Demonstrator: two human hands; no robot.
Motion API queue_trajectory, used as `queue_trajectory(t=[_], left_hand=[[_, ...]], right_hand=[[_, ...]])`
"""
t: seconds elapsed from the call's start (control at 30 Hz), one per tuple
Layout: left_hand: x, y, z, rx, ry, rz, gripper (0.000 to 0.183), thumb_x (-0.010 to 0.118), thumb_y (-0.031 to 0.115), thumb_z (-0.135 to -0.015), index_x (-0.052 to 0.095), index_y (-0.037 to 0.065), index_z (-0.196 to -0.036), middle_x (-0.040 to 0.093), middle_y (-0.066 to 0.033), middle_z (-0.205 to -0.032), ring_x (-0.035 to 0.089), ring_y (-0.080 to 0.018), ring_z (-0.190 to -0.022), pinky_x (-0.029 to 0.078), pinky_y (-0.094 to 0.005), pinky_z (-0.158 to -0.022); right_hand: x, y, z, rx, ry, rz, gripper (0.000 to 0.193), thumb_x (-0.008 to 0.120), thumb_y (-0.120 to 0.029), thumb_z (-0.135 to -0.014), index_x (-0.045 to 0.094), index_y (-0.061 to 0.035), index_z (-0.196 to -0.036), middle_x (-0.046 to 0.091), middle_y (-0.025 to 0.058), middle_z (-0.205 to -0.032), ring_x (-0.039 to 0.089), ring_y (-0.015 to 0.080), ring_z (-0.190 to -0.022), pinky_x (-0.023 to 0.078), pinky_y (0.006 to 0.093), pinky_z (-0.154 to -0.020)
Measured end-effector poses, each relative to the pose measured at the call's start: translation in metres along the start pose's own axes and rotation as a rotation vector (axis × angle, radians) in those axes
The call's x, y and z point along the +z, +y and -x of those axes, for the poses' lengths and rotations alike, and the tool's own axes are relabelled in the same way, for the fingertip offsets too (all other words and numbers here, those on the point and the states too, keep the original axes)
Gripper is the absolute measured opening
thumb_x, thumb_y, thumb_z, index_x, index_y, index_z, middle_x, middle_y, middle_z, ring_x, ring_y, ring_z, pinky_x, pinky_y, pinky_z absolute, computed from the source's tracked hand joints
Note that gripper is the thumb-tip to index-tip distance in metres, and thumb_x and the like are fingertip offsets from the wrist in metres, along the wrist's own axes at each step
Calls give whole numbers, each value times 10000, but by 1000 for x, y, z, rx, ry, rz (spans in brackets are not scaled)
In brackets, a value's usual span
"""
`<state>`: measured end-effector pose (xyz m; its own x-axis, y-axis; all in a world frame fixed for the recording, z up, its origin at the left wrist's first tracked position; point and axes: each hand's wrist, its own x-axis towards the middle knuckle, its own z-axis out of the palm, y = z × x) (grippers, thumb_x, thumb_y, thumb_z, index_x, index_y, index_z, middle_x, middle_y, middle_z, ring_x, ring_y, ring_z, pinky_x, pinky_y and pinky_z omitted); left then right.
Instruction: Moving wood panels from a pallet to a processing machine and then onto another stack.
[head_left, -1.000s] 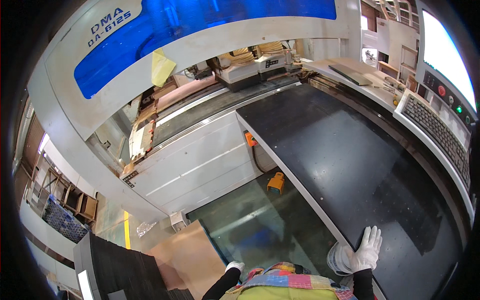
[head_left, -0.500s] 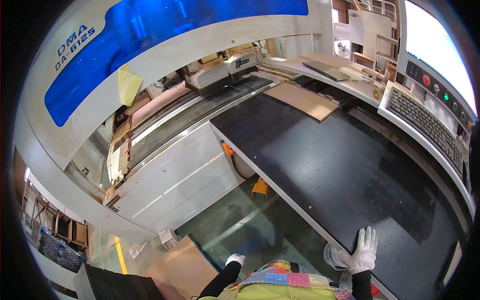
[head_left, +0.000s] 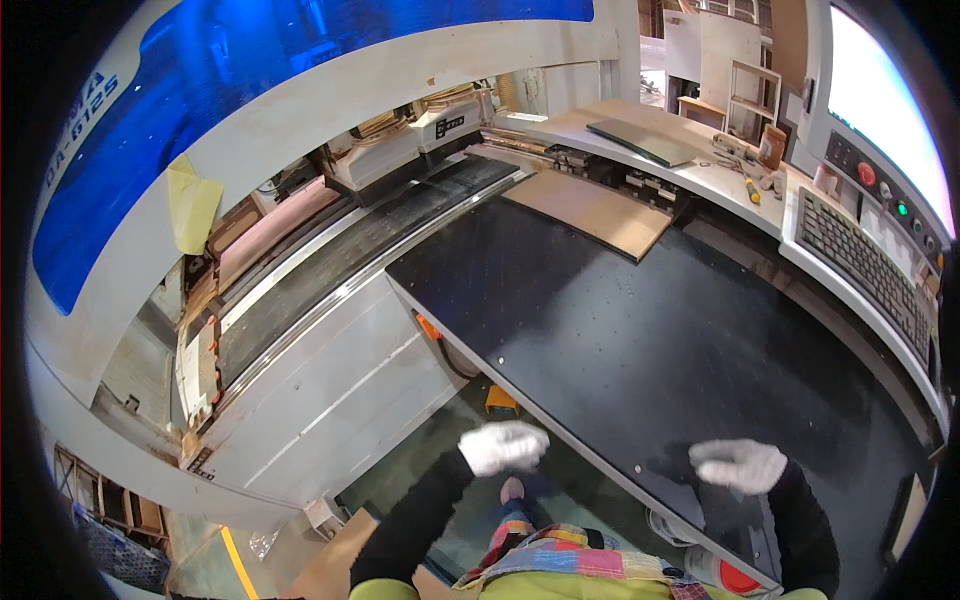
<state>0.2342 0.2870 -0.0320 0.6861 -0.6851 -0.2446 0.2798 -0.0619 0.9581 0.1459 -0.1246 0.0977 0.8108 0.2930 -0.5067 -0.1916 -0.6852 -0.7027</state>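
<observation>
My left hand [head_left: 503, 448], in a white work glove, is held out beside the edge of the black table [head_left: 600, 330], above the floor. Its fingers are stretched toward the right, with nothing in them. Over the table's near right part is my right hand [head_left: 738, 465], also gloved in white. Its fingers point left, loosely extended and slightly blurred; no object shows in it. Whether it touches the surface, I cannot tell. A brown rectangular board [head_left: 595, 212] lies at the table's far end, well beyond both hands.
A large white machine with a blue window [head_left: 330, 60] and a feed bed [head_left: 370, 260] stands on the left. To the right are a keyboard [head_left: 865, 265] and a control panel [head_left: 880, 185]. An orange foot pedal [head_left: 502, 400] and a red-topped bucket [head_left: 735, 578] are below the table.
My left hand has risen from low near my body, forward to the table edge. My right hand has turned from pointing forward to pointing left. The view has shifted forward and right.
</observation>
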Motion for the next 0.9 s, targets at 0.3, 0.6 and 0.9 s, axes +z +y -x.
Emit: queue_trajectory(t=[0.3,0.6,0.9], left_hand=[[-228,133,-203,26,603,-1201,637,598,397,-836,457,18,-1328,477,-203,-1337,473,-338,-1230,381,-390,-1032],[-423,187,-417,103,748,-1182,638,514,519,-805,550,33,-1216,585,-251,-1173,530,-373,-1155,407,-440,-974],[-429,186,-434,200,465,-1208,548,557,314,-847,515,-38,-1266,530,-242,-1275,509,-356,-1187,388,-387,-1006]], right_hand=[[-79,-11,-335,140,1082,-164,574,562,-365,-891,490,73,-1255,620,225,-1132,634,282,-972,478,353,-880],[-138,-90,-455,494,1277,8,488,537,-444,-849,659,16,-958,643,260,-989,643,385,-922,521,444,-813],[-113,-82,-403,529,1162,-6,502,516,-473,-892,504,-1,-1063,539,239,-1008,593,381,-930,482,469,-804]])
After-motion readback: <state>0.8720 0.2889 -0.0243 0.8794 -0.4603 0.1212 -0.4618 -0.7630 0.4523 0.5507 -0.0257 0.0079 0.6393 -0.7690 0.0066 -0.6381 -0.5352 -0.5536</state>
